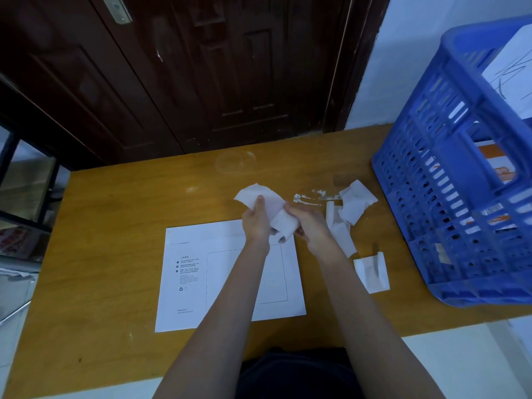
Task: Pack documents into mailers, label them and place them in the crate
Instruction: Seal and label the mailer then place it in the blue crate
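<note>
— What have your hands got?

— A curled white paper strip (273, 208). My left hand (256, 223) grips its upper, crumpled end, thumb laid over the top. My right hand (311, 226) has its fingers curled round the rolled lower end. Both hang just above the top right corner of the mailer (198, 272).

— Where does the mailer lie?

— Flat on the wooden table (115, 283), at the middle, printed side up, my forearms crossing over it.

— And the crate?

— The blue crate (449, 197) stands at 3 o'clock, on the table's right edge, with white and orange printed packets inside.

— Anything else?

— Torn white paper scraps (351, 205) lie between my right hand and the crate, touching one another. A smaller folded piece (371, 272) sits at 4 o'clock. At 12 o'clock, beyond the table, a dark wooden door (201, 67).
</note>
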A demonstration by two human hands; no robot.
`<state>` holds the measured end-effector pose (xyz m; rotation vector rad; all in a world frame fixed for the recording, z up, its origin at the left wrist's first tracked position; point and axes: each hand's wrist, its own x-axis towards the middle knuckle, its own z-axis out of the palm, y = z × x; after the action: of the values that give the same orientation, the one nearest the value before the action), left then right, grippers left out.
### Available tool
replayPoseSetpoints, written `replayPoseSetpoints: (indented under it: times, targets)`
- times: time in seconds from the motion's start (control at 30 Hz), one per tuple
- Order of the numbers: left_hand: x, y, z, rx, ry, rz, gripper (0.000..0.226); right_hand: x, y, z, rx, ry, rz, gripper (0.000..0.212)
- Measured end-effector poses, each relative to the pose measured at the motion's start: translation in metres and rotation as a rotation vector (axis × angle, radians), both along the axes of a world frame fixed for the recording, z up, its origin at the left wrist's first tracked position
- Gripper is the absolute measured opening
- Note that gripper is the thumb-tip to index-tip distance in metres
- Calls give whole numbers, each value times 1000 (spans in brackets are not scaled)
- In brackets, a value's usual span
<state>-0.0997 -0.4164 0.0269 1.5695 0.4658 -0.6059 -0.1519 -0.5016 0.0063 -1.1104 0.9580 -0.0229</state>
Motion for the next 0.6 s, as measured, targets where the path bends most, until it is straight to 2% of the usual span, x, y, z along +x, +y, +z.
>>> replayPoseSetpoints:
  times: [0.07,0.17,0.27,0.4,0.5,0.53,0.6]
  targets:
    - [-1,1,-5,-77,74,111,24,0,1,-1,31,-29,14,12]
    - [-2,2,-13,-197,156,206,37,-2,3,-5,36,-38,9,7]
    - [-3,5,-16,-335,220,191,45,-4,4,-6,33,-61,29,5]
    - [1,10,-16,-488,223,171,41,-7,4,-7,48,-83,83,8]
    - [8,7,-11,-298,206,175,45,-3,6,-4,50,-44,136,43]
    - [8,6,-9,-235,190,160,47,-2,7,0,89,-53,135,46]
    - [8,4,-9,-205,155,121,48,0,7,4,176,-98,95,34]
